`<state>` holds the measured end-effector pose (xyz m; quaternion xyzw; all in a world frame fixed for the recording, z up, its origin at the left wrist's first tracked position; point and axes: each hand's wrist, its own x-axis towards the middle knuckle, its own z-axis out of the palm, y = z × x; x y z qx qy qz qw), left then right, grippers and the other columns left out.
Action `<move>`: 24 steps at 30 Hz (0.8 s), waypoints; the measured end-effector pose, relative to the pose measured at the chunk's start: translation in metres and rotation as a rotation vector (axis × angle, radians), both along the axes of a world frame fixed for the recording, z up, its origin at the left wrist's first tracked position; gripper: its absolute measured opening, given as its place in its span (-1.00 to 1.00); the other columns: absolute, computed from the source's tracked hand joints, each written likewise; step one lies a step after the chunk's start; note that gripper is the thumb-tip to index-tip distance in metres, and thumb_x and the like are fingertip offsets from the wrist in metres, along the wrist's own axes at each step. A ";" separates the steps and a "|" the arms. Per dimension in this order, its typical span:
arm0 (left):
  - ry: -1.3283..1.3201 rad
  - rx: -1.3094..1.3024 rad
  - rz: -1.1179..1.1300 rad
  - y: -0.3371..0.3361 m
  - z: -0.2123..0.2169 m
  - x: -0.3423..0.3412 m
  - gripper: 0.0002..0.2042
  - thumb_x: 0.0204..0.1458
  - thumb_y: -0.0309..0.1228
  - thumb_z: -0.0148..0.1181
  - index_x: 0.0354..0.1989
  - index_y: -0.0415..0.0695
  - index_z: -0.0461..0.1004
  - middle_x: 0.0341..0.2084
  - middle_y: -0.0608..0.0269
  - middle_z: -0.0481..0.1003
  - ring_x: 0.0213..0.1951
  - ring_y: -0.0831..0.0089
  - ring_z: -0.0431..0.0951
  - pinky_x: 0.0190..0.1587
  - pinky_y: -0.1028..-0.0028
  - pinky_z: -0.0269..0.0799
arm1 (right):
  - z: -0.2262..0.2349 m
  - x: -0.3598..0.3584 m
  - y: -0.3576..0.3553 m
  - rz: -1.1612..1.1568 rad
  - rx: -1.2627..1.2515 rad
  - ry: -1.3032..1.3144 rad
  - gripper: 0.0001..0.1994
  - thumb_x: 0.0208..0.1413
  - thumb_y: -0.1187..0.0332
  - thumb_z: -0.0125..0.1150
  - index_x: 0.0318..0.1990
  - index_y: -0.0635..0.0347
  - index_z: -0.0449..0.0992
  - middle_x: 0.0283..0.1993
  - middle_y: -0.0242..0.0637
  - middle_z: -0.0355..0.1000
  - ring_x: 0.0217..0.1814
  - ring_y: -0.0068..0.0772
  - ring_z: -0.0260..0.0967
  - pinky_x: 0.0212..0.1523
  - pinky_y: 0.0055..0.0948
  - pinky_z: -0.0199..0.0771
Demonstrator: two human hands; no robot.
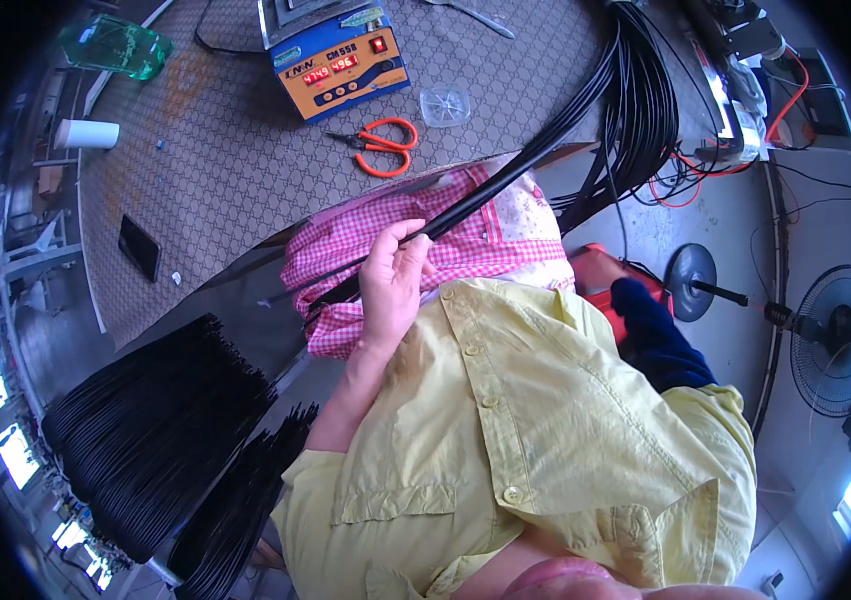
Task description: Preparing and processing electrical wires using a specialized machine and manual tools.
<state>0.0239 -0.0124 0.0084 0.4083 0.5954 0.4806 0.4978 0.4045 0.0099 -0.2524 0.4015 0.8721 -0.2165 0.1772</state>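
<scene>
My left hand (392, 275) is closed around a slim bundle of black cables (515, 170), its thumb and fingers pinched together above my lap. From the hand the bundle runs up and right to the table's far right, where more black cables (645, 110) hang in a loop over the edge. Thin cable ends stick out past the hand to the left. A pink checked apron (445, 240) lies under the bundle. On the right, my right arm in a dark blue sleeve (665, 345) reaches down beside a red seat-like thing (600, 275). The fingers of that hand cannot be made out.
On the patterned table (235, 190) are orange-handled snips (385, 148), a blue and orange counter box (345, 75), a small clear dish (445, 106), a phone (139, 248), a white cup (87, 134) and a green bottle (120, 48). Cut black cables (160, 420) lie piled left; a fan (835, 340) stands right.
</scene>
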 end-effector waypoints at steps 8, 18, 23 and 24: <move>0.556 0.352 -0.041 0.018 -0.003 0.015 -0.92 -0.04 -0.53 0.04 -0.38 -0.25 0.41 -0.61 0.24 0.39 -0.59 0.51 0.41 -0.55 0.58 0.28 | 0.161 -0.091 0.051 -0.195 -0.139 0.185 -0.86 -0.25 0.42 0.07 -0.47 0.23 0.46 -0.53 -0.11 0.39 -0.46 -0.12 0.36 -0.45 -0.32 0.33; 0.736 0.280 -0.224 0.030 -0.009 0.042 -0.90 -0.14 -0.51 -0.07 -0.51 -0.24 0.39 -0.57 -0.02 0.41 -0.44 0.12 0.47 -0.43 0.22 0.35 | 0.310 -0.262 0.074 -0.175 -0.333 1.224 -0.78 -0.06 0.42 0.15 -0.24 0.32 0.42 -0.37 -0.33 0.30 -0.35 -0.53 0.27 -0.34 -0.59 0.30; 0.448 0.464 -0.193 0.008 0.007 0.014 -0.94 -0.23 -0.56 0.13 -0.51 -0.18 0.44 -0.56 0.11 0.41 -0.54 0.26 0.44 -0.47 0.38 0.35 | 0.303 -0.257 0.080 -0.268 -0.499 1.284 -0.82 -0.02 0.41 0.11 -0.31 0.35 0.46 -0.52 -0.45 0.19 -0.50 -0.68 0.15 -0.53 -0.68 0.14; 0.288 0.253 -0.123 0.000 0.012 0.006 -0.93 -0.16 -0.57 0.14 -0.46 -0.19 0.44 -0.56 0.23 0.42 -0.51 0.46 0.43 -0.46 0.51 0.33 | 0.298 -0.254 0.078 -0.295 -0.586 1.296 -0.83 -0.02 0.41 0.10 -0.32 0.36 0.46 -0.54 -0.47 0.17 -0.53 -0.70 0.13 -0.56 -0.69 0.10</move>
